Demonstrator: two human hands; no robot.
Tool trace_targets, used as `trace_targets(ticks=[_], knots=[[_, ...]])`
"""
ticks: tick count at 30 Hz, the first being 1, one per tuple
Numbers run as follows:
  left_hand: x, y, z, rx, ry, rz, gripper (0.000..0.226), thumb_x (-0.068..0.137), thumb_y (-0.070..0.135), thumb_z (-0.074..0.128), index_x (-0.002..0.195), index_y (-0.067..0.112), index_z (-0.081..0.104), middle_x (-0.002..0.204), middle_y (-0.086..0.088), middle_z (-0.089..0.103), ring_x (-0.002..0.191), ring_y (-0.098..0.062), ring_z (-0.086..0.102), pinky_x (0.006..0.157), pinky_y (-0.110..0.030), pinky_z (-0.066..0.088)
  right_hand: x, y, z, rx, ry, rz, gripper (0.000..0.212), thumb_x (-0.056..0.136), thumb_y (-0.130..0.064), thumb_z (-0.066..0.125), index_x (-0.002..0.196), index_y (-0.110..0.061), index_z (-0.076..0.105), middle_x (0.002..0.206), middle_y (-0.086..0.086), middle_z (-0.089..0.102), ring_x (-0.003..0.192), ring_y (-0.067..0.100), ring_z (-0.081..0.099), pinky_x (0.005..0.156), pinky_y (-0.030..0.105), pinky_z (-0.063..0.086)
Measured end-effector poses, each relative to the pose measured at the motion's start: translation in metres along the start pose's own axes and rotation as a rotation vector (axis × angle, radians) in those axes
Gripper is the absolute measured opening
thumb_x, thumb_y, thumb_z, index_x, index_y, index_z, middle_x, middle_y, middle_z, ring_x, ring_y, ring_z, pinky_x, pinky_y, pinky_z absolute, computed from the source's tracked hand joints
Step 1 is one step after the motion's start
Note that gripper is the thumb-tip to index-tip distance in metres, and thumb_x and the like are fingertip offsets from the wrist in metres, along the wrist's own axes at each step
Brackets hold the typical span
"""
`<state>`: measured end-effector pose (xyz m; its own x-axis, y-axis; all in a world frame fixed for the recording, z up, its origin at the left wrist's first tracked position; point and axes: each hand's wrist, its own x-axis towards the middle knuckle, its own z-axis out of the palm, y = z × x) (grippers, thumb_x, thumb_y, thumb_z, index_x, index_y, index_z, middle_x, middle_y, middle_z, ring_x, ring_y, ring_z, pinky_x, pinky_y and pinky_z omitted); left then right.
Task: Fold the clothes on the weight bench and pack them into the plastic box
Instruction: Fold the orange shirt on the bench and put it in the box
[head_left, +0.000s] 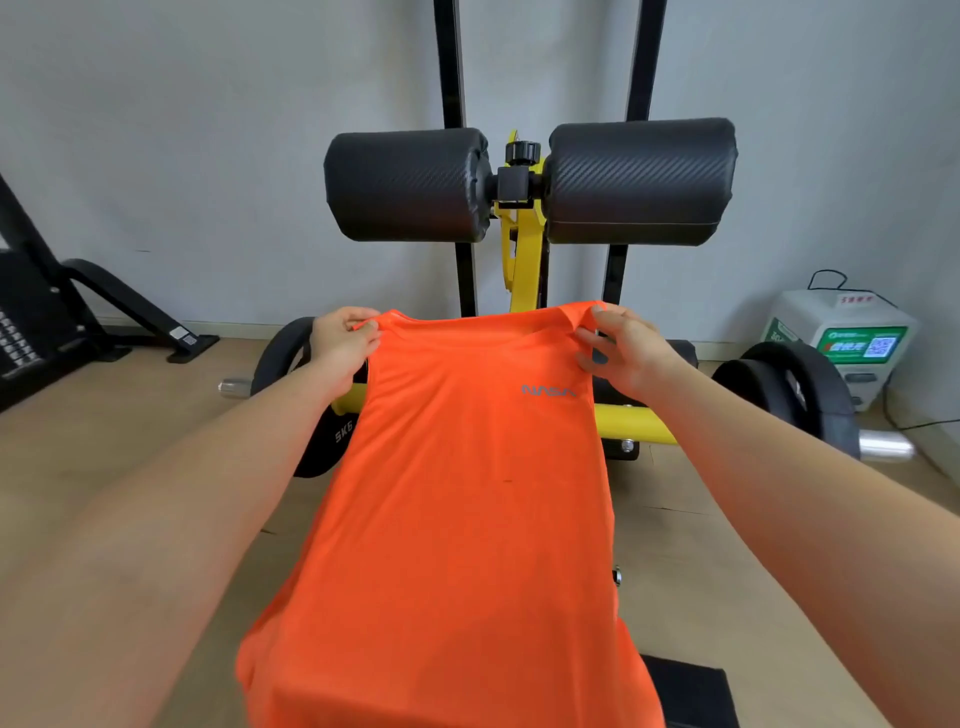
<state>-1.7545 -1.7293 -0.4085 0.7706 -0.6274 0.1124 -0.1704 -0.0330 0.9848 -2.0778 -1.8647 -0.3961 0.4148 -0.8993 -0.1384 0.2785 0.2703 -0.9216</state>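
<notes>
An orange T-shirt (467, 509) with a small grey logo on the chest hangs stretched out in front of me, front side facing me. My left hand (345, 340) pinches its left shoulder, and my right hand (621, 345) pinches its right shoulder. The shirt's lower part drapes down over the weight bench, whose black pad (691, 691) shows only at the bottom right. The plastic box is not in view.
Two black foam rollers (639, 182) on a yellow frame (631, 418) stand just beyond the shirt. Black weight plates (795, 395) on a bar lie on the wooden floor left and right. A white device (847, 338) sits by the wall at right, black equipment (47, 322) at left.
</notes>
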Motion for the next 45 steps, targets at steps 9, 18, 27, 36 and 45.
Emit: trace_targets(ticks=[9,18,27,36,45], knots=[[-0.089,0.018,-0.061,-0.037,-0.187,0.07,0.019,0.095,-0.004,0.06,0.107,0.007,0.07,0.107,-0.016,0.068,0.092,-0.019,0.071,0.084,-0.023,0.06,-0.087,-0.005,-0.02,-0.372,-0.044,-0.027,0.013,0.086,-0.007,0.069,0.08,-0.017,0.061,0.095,0.01,0.072,0.096,0.025,0.07,0.082,0.036,0.054],[-0.175,-0.009,-0.09,0.114,-0.232,0.057,0.021,0.094,0.001,0.064,0.094,0.019,0.075,0.101,-0.009,0.073,0.104,-0.032,0.071,0.099,-0.039,0.055,-0.152,0.019,-0.032,-0.526,0.188,-0.004,0.021,0.081,-0.028,0.079,0.082,-0.012,0.066,0.088,0.005,0.067,0.084,0.021,0.064,0.069,0.031,0.055],[-0.216,-0.015,-0.104,0.442,-0.227,0.133,0.023,0.086,0.007,0.068,0.084,0.029,0.075,0.094,0.007,0.075,0.099,-0.014,0.069,0.098,-0.037,0.051,-0.197,0.041,-0.043,-0.625,0.145,-0.022,0.012,0.084,-0.005,0.074,0.078,-0.009,0.063,0.068,0.007,0.06,0.058,0.017,0.053,0.055,0.026,0.046],[-0.291,0.023,-0.087,0.658,-0.462,0.471,0.023,0.083,0.028,0.067,0.105,0.03,0.073,0.109,0.014,0.063,0.107,-0.008,0.057,0.096,-0.029,0.042,-0.271,0.064,-0.069,-0.809,-0.057,0.077,0.021,0.088,-0.011,0.072,0.107,-0.013,0.065,0.091,0.01,0.071,0.08,0.022,0.067,0.071,0.033,0.056],[-0.356,-0.007,-0.06,0.795,-0.708,0.705,0.037,0.086,0.046,0.059,0.12,0.034,0.068,0.13,0.014,0.058,0.121,-0.011,0.05,0.103,-0.037,0.042,-0.315,0.125,-0.09,-0.939,-0.249,0.115,0.033,0.071,-0.017,0.088,0.099,-0.014,0.07,0.091,0.004,0.067,0.065,-0.002,0.057,0.066,0.016,0.051]])
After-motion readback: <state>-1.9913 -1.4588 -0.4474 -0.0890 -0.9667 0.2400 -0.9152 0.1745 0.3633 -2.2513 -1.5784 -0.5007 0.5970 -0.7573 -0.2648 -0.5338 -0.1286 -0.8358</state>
